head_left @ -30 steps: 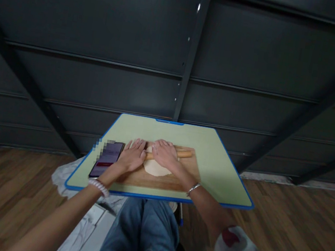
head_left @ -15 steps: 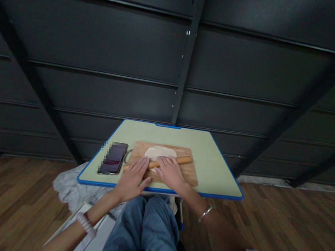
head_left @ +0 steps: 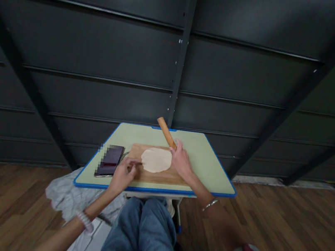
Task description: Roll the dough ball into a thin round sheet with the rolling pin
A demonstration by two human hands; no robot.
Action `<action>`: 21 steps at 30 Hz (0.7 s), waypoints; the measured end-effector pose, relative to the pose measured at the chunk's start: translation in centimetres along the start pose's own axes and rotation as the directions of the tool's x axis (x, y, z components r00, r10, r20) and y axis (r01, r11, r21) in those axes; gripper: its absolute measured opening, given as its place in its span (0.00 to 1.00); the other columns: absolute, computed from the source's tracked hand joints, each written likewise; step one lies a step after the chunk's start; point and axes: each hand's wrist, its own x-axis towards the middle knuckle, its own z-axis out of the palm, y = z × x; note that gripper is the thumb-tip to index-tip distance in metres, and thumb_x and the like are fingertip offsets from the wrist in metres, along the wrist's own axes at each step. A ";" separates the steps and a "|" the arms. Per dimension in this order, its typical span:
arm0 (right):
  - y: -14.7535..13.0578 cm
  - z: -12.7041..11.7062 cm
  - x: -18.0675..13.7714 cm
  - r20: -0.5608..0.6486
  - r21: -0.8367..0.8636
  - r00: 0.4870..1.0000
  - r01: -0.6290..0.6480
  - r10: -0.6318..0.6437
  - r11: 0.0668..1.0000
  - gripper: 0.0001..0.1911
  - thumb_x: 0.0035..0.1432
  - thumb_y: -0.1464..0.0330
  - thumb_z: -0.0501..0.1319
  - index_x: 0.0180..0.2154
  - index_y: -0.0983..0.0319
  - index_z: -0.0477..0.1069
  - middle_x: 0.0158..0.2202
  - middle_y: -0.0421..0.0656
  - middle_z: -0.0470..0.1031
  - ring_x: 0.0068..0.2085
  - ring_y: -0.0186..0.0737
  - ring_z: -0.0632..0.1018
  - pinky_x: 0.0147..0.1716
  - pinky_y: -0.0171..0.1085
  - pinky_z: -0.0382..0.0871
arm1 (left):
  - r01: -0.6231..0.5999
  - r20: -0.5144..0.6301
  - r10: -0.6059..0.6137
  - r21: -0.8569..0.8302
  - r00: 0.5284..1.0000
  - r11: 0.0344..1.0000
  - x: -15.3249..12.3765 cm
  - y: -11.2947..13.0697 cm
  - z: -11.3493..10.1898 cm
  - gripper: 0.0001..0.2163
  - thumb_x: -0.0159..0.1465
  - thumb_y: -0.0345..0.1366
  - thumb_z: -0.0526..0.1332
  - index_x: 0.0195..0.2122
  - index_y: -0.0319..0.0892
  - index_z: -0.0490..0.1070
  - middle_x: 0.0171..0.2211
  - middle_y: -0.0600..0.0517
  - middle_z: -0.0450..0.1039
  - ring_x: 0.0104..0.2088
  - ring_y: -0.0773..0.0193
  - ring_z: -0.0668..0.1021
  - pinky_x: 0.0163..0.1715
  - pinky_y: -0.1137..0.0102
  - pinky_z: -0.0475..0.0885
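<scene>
While the right hand [head_left: 180, 159] holds a wooden rolling pin [head_left: 166, 132] by its near end, the left hand [head_left: 124, 173] sits over the left part of a wooden board [head_left: 159, 178]. The right grip is wrapped around the pin, which slants away from the person and to the left, its far end showing against the dark panelled wall [head_left: 104, 40]. The left grip has its fingers curled, with fingertips close to the left edge of a flattened sheet of dough [head_left: 156, 160]; whether they touch or pinch that edge cannot be determined. The dough lies flat on the board, roughly round in outline, between the two hands. The board rests on a pale tabletop [head_left: 211, 170] with a blue rim. A phone [head_left: 110, 161], partly pixelated, lies to the left of the board, just beside the left hand. Below the tabletop, a crumpled pale cloth [head_left: 63, 191] is noted to the left of the person's jeans [head_left: 140, 226].
</scene>
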 end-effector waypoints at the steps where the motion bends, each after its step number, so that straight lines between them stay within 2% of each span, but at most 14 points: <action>1: 0.4 0.2 0.6 0.011 0.168 0.999 -0.053 0.052 0.984 0.20 0.66 0.63 0.47 0.58 0.62 0.51 0.38 0.47 0.74 0.32 0.40 0.77 0.30 0.36 0.69 | 0.020 0.003 -0.020 0.051 1.000 0.999 0.9 -0.4 0.5 0.11 0.59 0.34 0.53 0.39 0.42 0.72 0.40 0.47 0.74 0.43 0.58 0.75 0.46 0.62 0.70; 3: 1.5 1.1 1.4 0.048 0.497 0.986 -0.162 0.159 0.853 0.18 0.65 0.61 0.47 0.55 0.60 0.52 0.35 0.41 0.73 0.25 0.34 0.74 0.23 0.33 0.69 | 0.067 0.046 -0.077 0.177 0.996 0.982 2.3 -0.8 1.3 0.15 0.58 0.38 0.56 0.45 0.39 0.71 0.45 0.43 0.73 0.49 0.54 0.73 0.49 0.61 0.68; 5: 2.7 2.4 1.7 0.115 0.710 0.962 -0.254 0.247 0.657 0.17 0.63 0.58 0.49 0.50 0.59 0.55 0.30 0.37 0.71 0.19 0.30 0.71 0.18 0.31 0.67 | 0.130 0.076 -0.159 0.293 0.984 0.947 3.2 -0.7 2.1 0.17 0.59 0.40 0.57 0.46 0.38 0.72 0.46 0.41 0.72 0.49 0.53 0.72 0.49 0.61 0.67; 7: 3.8 3.5 1.6 0.178 0.825 0.945 -0.296 0.276 0.481 0.17 0.60 0.55 0.52 0.45 0.59 0.57 0.27 0.34 0.70 0.17 0.29 0.69 0.16 0.29 0.65 | 0.177 0.084 -0.220 0.360 0.972 0.916 3.7 -0.4 2.6 0.15 0.60 0.41 0.55 0.43 0.39 0.74 0.44 0.43 0.74 0.48 0.53 0.73 0.47 0.61 0.66; 9: 4.5 4.1 1.3 0.203 0.879 0.940 -0.298 0.273 0.372 0.17 0.57 0.53 0.55 0.40 0.59 0.59 0.26 0.34 0.71 0.17 0.28 0.69 0.15 0.28 0.64 | 0.198 0.061 -0.238 0.379 0.969 0.904 3.6 0.1 3.0 0.14 0.61 0.41 0.54 0.38 0.41 0.76 0.42 0.45 0.75 0.46 0.53 0.73 0.46 0.61 0.66; 14: 5.5 4.5 0.8 0.173 0.927 0.943 -0.253 0.285 0.276 0.19 0.55 0.51 0.58 0.35 0.59 0.59 0.27 0.35 0.72 0.17 0.27 0.68 0.16 0.29 0.65 | 0.225 -0.018 -0.237 0.384 0.971 0.895 2.8 0.9 3.4 0.15 0.63 0.41 0.52 0.36 0.42 0.78 0.43 0.45 0.74 0.47 0.51 0.72 0.46 0.58 0.66; 21: 5.7 5.3 0.6 0.114 0.937 0.952 -0.198 0.284 0.287 0.20 0.55 0.50 0.57 0.38 0.59 0.59 0.27 0.35 0.73 0.17 0.28 0.69 0.17 0.30 0.65 | 0.202 0.021 -0.232 0.419 0.973 0.885 2.5 0.8 3.4 0.16 0.63 0.42 0.51 0.39 0.42 0.77 0.47 0.44 0.71 0.49 0.48 0.68 0.46 0.54 0.65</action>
